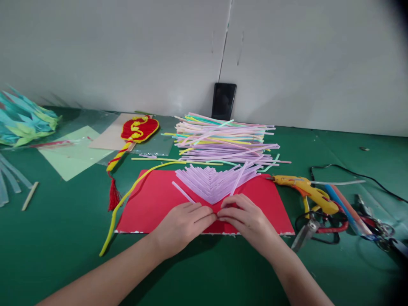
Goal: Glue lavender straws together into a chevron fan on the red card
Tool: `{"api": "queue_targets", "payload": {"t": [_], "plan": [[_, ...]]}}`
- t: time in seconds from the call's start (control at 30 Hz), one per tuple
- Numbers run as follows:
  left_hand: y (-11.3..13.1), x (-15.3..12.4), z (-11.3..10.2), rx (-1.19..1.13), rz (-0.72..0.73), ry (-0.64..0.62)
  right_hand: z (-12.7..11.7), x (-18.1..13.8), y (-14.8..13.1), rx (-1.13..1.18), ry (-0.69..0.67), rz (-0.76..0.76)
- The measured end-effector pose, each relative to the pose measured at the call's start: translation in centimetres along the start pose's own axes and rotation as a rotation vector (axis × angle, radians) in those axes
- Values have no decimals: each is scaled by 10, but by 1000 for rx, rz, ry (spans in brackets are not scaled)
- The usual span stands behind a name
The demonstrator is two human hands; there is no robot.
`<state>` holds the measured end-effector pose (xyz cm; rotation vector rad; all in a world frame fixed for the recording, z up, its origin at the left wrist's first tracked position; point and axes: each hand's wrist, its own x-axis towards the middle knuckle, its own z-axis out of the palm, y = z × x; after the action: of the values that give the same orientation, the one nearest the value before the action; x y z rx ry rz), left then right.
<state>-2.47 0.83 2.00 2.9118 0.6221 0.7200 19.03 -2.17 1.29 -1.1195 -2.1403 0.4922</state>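
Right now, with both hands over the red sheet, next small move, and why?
Probably slide the purple strip at the left hand up against the purple chevron: it slants much like that side's edge, yet red sheet shows in the gap between. The right hand is at a steeper strip; fingers hide whether the two join.

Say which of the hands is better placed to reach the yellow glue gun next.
Probably the right hand: the yellow glue gun lies by the right edge of the red sheet, farther from the left hand.
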Motion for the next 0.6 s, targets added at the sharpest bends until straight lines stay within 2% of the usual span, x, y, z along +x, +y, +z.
{"api": "queue_targets", "payload": {"t": [0.2, 0.6], "plan": [[0, -1, 4, 62, -147, 45, 6, 0, 6, 16, 150, 84], [-2, -2, 4, 97, -254, 31, 10, 3, 4, 4, 192, 180]]}}
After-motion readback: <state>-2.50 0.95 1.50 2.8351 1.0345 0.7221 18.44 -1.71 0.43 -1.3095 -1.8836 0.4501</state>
